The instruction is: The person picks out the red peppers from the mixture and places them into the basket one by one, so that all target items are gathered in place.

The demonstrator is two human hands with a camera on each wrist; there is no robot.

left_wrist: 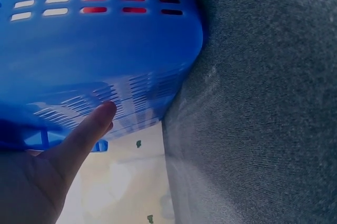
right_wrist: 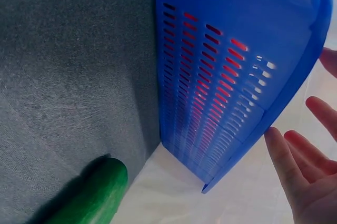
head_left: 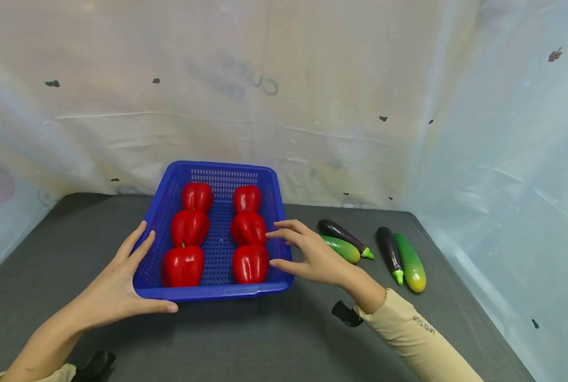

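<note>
A blue plastic basket (head_left: 219, 291) stands on the grey table with red bell peppers (head_left: 182, 266) in two rows of three, one along each side. My left hand (head_left: 114, 297) is spread around its near left corner, fingers straight along the left side and thumb by the front rim. In the left wrist view, the fingers (left_wrist: 102, 116) lie against the basket's outer wall. At the right rim is my right hand (head_left: 314, 254), its fingers spread and slightly bent over the edge. The right wrist view shows a fingertip (right_wrist: 271, 134) at the rim and no pepper in that hand.
Right of the basket lie two dark eggplants (head_left: 343, 233) and two green vegetables with yellow ends, like cucumbers (head_left: 410, 262). Whitish plastic sheeting (head_left: 312, 154) rises behind the table and along its sides.
</note>
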